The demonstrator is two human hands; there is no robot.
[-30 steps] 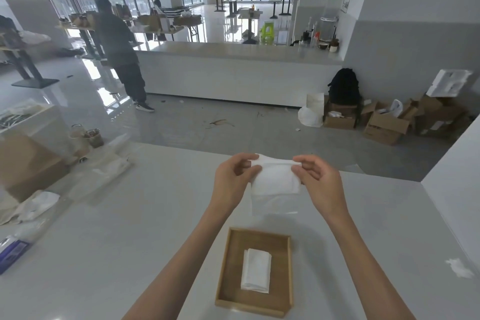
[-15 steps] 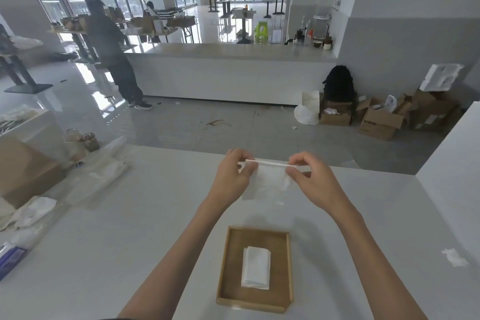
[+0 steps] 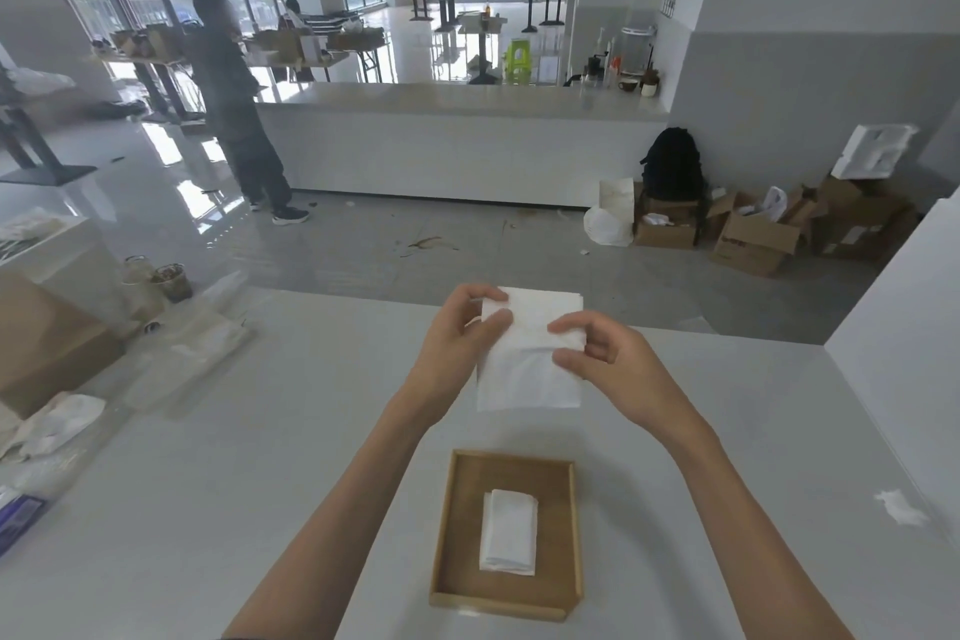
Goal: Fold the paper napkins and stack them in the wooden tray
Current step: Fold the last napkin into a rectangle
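A white paper napkin [image 3: 527,369] hangs in the air above the white counter, held by both hands. My left hand [image 3: 457,343] pinches its upper left corner. My right hand [image 3: 608,369] grips its right side near the middle. The napkin's top part is doubled over and its lower part hangs flat. Below it, near the counter's front, sits a square wooden tray [image 3: 457,535] with a small stack of folded white napkins [image 3: 509,530] lying in its middle.
Clear plastic packs of napkins [image 3: 192,353] and crumpled paper [image 3: 57,424] lie at the counter's left, beside a cardboard box [image 3: 47,348] and cups [image 3: 171,281]. A paper scrap [image 3: 898,507] lies at right. A white wall [image 3: 904,307] bounds the right side. A person [image 3: 228,99] stands far off.
The napkin, held edge-on half a second ago, now faces me and hangs lower. My right hand has slid down from the top edge to the napkin's right side.
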